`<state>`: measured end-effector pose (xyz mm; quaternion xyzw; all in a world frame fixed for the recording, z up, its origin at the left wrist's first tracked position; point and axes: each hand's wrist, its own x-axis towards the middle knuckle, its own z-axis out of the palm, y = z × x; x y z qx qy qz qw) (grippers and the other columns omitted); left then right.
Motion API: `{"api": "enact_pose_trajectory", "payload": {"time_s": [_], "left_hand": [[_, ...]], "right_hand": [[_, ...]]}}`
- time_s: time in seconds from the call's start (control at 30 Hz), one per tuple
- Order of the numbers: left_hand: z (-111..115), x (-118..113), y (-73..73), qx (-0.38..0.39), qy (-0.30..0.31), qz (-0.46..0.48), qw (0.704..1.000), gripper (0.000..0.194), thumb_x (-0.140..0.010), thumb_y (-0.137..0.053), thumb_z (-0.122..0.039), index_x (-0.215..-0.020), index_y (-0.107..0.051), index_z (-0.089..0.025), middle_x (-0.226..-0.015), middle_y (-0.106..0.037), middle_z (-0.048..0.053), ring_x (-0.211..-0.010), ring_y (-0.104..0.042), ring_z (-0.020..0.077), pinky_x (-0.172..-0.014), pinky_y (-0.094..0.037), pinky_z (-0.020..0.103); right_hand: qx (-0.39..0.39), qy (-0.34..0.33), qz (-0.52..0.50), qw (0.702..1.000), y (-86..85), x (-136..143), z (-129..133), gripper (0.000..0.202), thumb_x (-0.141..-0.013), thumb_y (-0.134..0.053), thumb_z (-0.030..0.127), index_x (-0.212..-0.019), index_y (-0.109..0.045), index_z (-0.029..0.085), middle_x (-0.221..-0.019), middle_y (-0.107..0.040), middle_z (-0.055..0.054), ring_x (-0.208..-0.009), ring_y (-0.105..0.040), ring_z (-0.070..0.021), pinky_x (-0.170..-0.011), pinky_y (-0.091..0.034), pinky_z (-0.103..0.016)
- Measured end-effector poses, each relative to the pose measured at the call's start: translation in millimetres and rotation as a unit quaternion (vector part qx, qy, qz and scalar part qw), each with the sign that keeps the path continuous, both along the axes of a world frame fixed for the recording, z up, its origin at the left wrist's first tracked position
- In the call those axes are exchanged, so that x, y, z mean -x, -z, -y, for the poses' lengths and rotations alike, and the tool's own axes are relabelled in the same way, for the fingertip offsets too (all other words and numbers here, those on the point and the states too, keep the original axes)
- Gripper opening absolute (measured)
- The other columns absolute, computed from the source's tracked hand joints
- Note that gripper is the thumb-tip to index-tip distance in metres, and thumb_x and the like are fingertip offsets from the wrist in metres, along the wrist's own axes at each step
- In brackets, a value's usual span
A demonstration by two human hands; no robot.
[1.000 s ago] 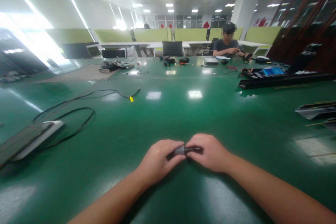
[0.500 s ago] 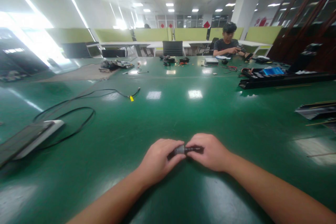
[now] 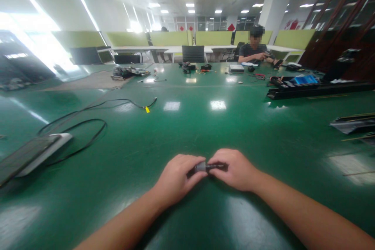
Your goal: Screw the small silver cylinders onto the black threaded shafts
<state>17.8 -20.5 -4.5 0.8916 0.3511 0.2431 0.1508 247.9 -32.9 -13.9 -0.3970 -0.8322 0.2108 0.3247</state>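
Low over the green table (image 3: 187, 133), near its front, both hands meet on a small dark cylindrical object (image 3: 200, 166) with a grey band. My left hand (image 3: 180, 174) is closed round its thicker left part, thumb below and fingers above. My right hand (image 3: 234, 170) pinches the thin dark right part between thumb and fingers. The fingertips of the two hands nearly touch. The object lies about level, pointing left to right; its left end is hidden in my left palm. What exactly it is cannot be made out.
A flat screen device (image 3: 29, 156) lies at the left beside a looped black cable (image 3: 96, 136) with a yellow tag (image 3: 147, 109). Black rails (image 3: 310, 91) and a blue item (image 3: 305, 79) lie at the right. Across the table sits a person (image 3: 253, 51) near electronic parts.
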Motion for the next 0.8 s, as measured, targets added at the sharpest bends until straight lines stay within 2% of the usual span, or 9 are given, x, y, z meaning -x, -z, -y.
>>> {"api": "enact_pose_trajectory", "payload": {"time_s": [0.8], "left_hand": [[-2.5, 2.5, 2.3, -0.008, 0.002, 0.005, 1.0, 0.03, -0.09, -0.062, -0.04, -0.115, -0.065, -0.023, -0.107, -0.074, 0.005, -0.095, -0.067, 0.0223, -0.086, -0.052, 0.038]], "right_hand": [[0.015, 0.011, 0.003, 1.0, -0.7, -1.2, 1.1, 0.011, -0.081, -0.071, 0.02, -0.093, -0.073, 0.02, -0.084, -0.071, -0.002, -0.078, -0.062, -0.0167, -0.074, -0.046, -0.028]]}}
